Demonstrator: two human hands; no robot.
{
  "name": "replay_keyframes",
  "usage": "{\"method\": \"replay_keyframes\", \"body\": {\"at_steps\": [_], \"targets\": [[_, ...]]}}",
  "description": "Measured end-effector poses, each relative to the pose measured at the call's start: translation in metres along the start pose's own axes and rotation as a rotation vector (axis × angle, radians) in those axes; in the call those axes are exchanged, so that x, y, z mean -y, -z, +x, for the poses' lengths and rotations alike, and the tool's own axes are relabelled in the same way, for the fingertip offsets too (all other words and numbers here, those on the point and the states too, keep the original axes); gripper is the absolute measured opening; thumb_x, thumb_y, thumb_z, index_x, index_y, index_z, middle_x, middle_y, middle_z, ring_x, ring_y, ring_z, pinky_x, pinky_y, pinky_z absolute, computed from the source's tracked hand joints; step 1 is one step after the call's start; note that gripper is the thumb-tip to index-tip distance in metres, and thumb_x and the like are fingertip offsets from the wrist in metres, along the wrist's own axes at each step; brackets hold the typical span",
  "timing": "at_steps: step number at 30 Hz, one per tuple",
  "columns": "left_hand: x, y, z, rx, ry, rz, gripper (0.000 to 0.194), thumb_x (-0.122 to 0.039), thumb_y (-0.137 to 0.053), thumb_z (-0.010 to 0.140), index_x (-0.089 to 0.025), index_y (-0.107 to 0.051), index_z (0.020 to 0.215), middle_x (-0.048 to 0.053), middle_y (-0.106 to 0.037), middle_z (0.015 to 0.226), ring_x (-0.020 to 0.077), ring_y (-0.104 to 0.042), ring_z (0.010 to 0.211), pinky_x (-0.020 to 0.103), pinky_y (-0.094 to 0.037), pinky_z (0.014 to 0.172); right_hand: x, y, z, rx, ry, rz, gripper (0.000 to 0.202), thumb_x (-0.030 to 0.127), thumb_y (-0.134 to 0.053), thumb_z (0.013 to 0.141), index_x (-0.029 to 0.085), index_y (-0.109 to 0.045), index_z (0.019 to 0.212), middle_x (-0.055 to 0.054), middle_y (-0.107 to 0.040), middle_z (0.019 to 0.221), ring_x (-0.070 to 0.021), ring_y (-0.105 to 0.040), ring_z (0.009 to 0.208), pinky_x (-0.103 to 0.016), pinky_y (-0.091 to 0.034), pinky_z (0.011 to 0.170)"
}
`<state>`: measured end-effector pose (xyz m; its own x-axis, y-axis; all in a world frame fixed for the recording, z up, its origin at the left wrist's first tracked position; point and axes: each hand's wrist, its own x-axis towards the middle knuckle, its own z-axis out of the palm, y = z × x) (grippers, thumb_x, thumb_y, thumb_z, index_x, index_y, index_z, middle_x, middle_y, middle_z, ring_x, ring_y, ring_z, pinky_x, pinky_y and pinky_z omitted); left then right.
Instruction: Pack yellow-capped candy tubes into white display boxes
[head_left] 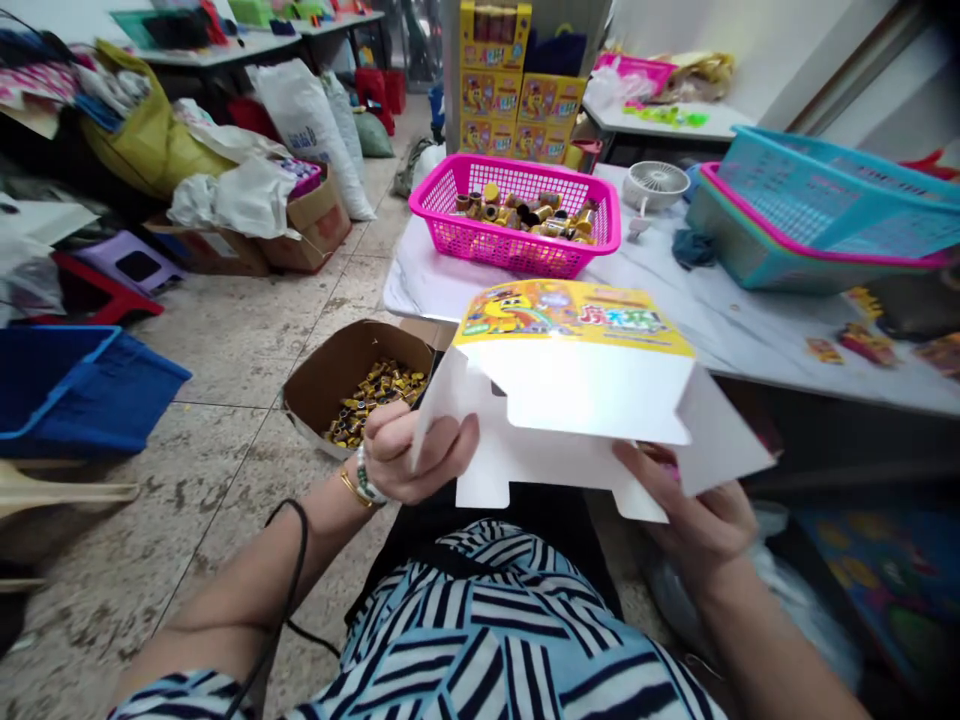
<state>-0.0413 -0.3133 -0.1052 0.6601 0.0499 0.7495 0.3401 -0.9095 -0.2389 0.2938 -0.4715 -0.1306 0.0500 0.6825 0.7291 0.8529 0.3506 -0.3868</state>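
Between my hands is a yellow printed cardboard box (570, 315), its white inner flaps spread toward me. My left hand (416, 450) pinches the left side flap, fingers closed around its edge. On the other side, my right hand (701, 515) grips the right flaps from below, with part of its fingers behind the card. Beyond the box, a pink basket (517, 262) on the table holds many small gold and black cylinders (551, 215). Below and left of the table, a brown carton (315, 385) holds more of these cylinders.
Stacked yellow boxes (491, 95) stand behind the white table (427, 270). To the right are a small white fan (656, 185), a dark cloth (694, 248) and nested blue baskets (817, 200). A blue bin (82, 390) stands on the floor at left, near stools and sacks.
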Motion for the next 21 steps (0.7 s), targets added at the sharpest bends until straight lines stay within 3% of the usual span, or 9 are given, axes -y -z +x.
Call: {"method": "replay_keyframes", "body": {"at_steps": [3, 5, 8, 10, 13, 17, 21], "targets": [[-0.024, -0.012, -0.019, 0.106, 0.187, -0.106, 0.033, -0.011, -0.064, 0.087, -0.033, -0.072, 0.109, -0.001, -0.076, 0.095, 0.0201, -0.059, 0.096, 0.036, -0.045, 0.090, 0.004, -0.014, -0.021, 0.105, 0.045, 0.029, 0.035, 0.011, -0.072, 0.085, 0.029, -0.078, 0.115, -0.009, -0.067, 0.130, -0.0246, -0.072, 0.101, -0.035, -0.062, 0.082], [-0.053, -0.023, -0.036, 0.171, 0.258, -0.166, 0.014, -0.016, -0.062, 0.090, -0.025, -0.072, 0.090, 0.001, -0.075, 0.087, 0.0212, -0.058, 0.094, 0.038, -0.043, 0.087, 0.010, -0.029, -0.045, 0.217, -0.075, 0.076, 0.018, 0.016, -0.066, 0.090, 0.024, -0.080, 0.099, -0.012, -0.061, 0.136, -0.0254, -0.069, 0.108, -0.036, -0.061, 0.086], [-0.090, -0.032, -0.052, 0.207, 0.361, -0.236, 0.015, -0.029, -0.060, 0.093, -0.022, -0.071, 0.086, 0.004, -0.075, 0.090, 0.0240, -0.059, 0.097, 0.042, -0.039, 0.090, 0.019, -0.043, -0.071, 0.317, -0.313, 0.121, 0.022, 0.023, -0.058, 0.096, 0.021, -0.078, 0.086, -0.014, -0.059, 0.131, -0.0259, -0.066, 0.115, -0.039, -0.058, 0.094], [-0.101, -0.033, -0.050, 0.197, 0.524, -0.247, 0.015, -0.029, -0.062, 0.093, -0.022, -0.072, 0.084, 0.004, -0.076, 0.089, 0.0259, -0.059, 0.101, 0.045, -0.035, 0.092, 0.021, -0.047, -0.074, 0.311, -0.369, 0.096, 0.024, 0.027, -0.057, 0.097, 0.020, -0.078, 0.086, -0.016, -0.057, 0.136, -0.0294, -0.061, 0.124, -0.045, -0.053, 0.103], [-0.102, -0.038, -0.036, 0.134, 0.753, -0.248, 0.013, -0.026, -0.066, 0.092, -0.025, -0.072, 0.080, 0.001, -0.075, 0.081, 0.0265, -0.060, 0.101, 0.047, -0.031, 0.094, 0.017, -0.050, -0.063, 0.256, -0.384, 0.021, 0.024, 0.033, -0.061, 0.095, 0.020, -0.080, 0.089, -0.016, -0.056, 0.142, -0.0339, -0.055, 0.132, -0.052, -0.046, 0.109], [-0.100, -0.054, -0.023, -0.006, 0.855, -0.266, 0.006, -0.028, -0.071, 0.090, -0.026, -0.071, 0.084, -0.002, -0.072, 0.072, 0.0245, -0.064, 0.092, 0.048, -0.033, 0.095, 0.013, -0.056, -0.049, 0.205, -0.455, -0.043, 0.031, 0.042, -0.065, 0.094, 0.022, -0.078, 0.073, -0.011, -0.070, 0.108, -0.0268, -0.066, 0.103, -0.041, -0.053, 0.091], [-0.105, -0.077, -0.025, -0.148, 1.076, -0.240, 0.023, -0.034, -0.078, 0.085, -0.024, -0.058, 0.091, -0.005, -0.059, 0.063, 0.0200, -0.061, 0.075, 0.041, -0.045, 0.085, 0.014, -0.066, -0.052, 0.128, -0.530, -0.115, 0.046, 0.049, -0.067, 0.092, 0.020, -0.068, 0.057, -0.004, -0.062, 0.067, -0.0175, -0.058, 0.064, -0.030, -0.047, 0.063]]}}
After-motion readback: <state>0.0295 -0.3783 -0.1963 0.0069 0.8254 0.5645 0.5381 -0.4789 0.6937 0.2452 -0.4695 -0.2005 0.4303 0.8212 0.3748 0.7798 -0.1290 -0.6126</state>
